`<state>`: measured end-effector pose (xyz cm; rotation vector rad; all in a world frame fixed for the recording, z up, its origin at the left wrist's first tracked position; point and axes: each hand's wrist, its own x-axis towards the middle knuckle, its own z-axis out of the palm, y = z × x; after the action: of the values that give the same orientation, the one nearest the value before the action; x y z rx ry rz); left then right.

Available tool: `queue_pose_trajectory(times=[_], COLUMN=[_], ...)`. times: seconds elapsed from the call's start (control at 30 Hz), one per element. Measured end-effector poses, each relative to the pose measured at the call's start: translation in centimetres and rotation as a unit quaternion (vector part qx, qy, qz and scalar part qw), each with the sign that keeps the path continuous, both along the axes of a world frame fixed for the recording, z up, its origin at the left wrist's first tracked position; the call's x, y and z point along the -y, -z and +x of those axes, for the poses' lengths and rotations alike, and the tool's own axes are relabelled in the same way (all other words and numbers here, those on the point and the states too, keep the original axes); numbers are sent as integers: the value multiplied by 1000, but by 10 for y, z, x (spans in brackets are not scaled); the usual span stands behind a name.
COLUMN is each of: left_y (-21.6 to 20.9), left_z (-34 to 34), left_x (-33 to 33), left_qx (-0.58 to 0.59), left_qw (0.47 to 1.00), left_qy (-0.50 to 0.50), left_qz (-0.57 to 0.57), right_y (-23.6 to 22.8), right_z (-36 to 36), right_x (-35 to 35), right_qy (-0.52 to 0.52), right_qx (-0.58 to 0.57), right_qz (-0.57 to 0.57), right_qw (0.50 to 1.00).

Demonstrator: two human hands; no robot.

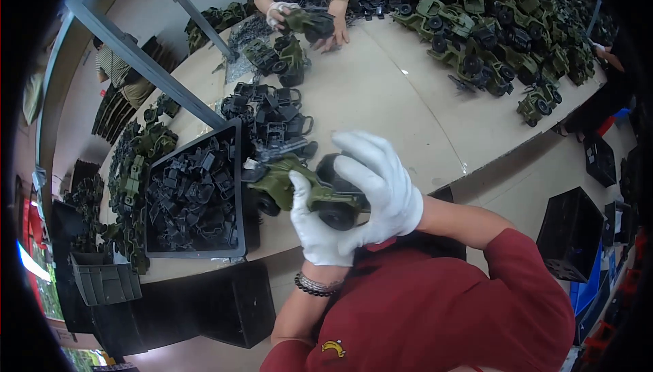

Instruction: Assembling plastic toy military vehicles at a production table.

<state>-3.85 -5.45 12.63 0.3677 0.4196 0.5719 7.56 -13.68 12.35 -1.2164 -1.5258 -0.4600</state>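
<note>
The toy jeep (275,185) is held in the air above the near edge of the worktop (381,93), just beside the black tray (252,229) of loose parts. The gloved left hand (318,225) is closed on it from the near side, thumb up against the green flank, the other fingers mostly hidden. The gloved right hand (386,191) is half curled over its dark end; how firmly it grips, I cannot tell.

The jeep looks like moulded plastic, so it should be light for its bulk and stiff, barely giving under a squeeze. The smooth flanks may slide a little against cloth gloves, and the wheel (339,216) on the near side could turn if used as a handle. Thin black fittings would probably bend or snap first. The sounder hold seems to be across the broad green body, between the wheels, with the second hand steadying one end.
</note>
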Motion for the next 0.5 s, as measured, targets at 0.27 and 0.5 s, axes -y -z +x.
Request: queue_pose_trajectory(times=[0.27, 0.5], left_y=[-12, -29], left_z=[18, -3], left_x=[0, -79], left_qx=[-27, -137], left_qw=[999, 986], left_qy=[-32, -64], left_qz=[-26, 75], right_y=[-9, -20], right_z=[30, 68], right_x=[-31, -78], right_qy=[25, -75], right_qx=[26, -21], right_qz=[48, -39], right_qw=[998, 996])
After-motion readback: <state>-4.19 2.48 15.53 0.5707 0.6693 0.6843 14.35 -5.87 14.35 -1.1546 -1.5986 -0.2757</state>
